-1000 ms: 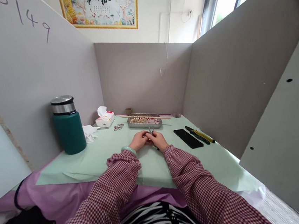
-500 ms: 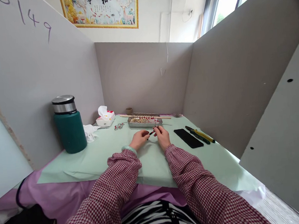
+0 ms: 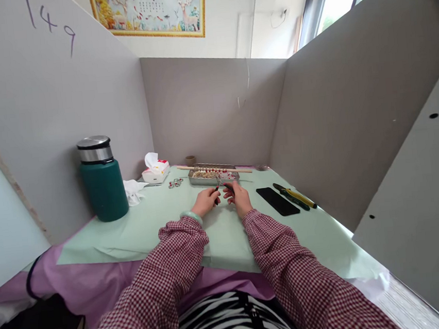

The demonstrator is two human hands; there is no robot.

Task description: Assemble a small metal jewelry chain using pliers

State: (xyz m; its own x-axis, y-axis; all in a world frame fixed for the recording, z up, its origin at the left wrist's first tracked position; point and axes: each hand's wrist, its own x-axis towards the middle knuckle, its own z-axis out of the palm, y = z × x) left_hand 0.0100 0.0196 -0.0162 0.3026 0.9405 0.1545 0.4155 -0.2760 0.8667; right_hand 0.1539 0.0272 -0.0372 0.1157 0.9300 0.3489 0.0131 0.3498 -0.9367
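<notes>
My left hand (image 3: 205,202) and my right hand (image 3: 239,198) rest close together on the pale green mat (image 3: 162,216), just in front of a metal tray (image 3: 212,176) of small beads and findings. Each hand is closed around a small dark-handled tool. The left one (image 3: 216,195) and the right one (image 3: 228,186) have thin metal tips that meet between the hands near the tray's front rim. What the tips grip is too small to see. A wooden stick (image 3: 239,170) threaded with beads lies across the tray.
A green flask (image 3: 103,183) stands at the left by the partition. There is a tissue box (image 3: 155,172) and crumpled tissue behind it, and small rings (image 3: 175,182) and a little cup (image 3: 190,160) near the tray. A black phone (image 3: 278,201) and yellow-green pliers (image 3: 295,196) lie at the right. Grey partitions close in three sides.
Both hands have slid forward from the middle of the mat towards the tray and moved slightly apart. The tool tips now reach the tray's front rim.
</notes>
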